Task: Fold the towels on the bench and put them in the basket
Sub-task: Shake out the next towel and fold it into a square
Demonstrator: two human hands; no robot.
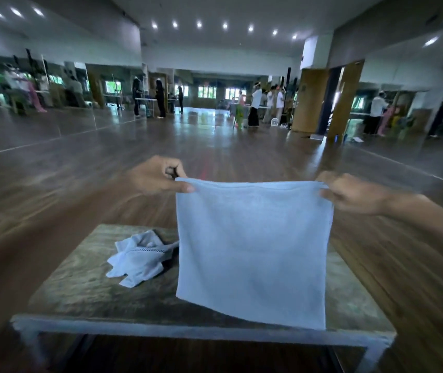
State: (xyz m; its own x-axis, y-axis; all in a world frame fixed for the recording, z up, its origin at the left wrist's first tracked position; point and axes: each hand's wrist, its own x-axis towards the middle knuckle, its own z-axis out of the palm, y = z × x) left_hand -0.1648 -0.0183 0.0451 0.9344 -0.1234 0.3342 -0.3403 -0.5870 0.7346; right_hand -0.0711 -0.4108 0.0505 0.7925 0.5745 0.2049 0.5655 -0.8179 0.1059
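Before me hung blue towel [252, 251], curtaining bench [74, 286] centre and right. Just left of it lay crumpled white towel [139, 257]. Bare bench top front-left gave me room; floor [53, 184] beyond lay open.

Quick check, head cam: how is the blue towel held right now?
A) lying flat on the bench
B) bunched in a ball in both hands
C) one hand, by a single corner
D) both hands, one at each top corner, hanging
D: the left hand and right hand each pinch a top corner of the blue towel, which hangs spread open over the bench.
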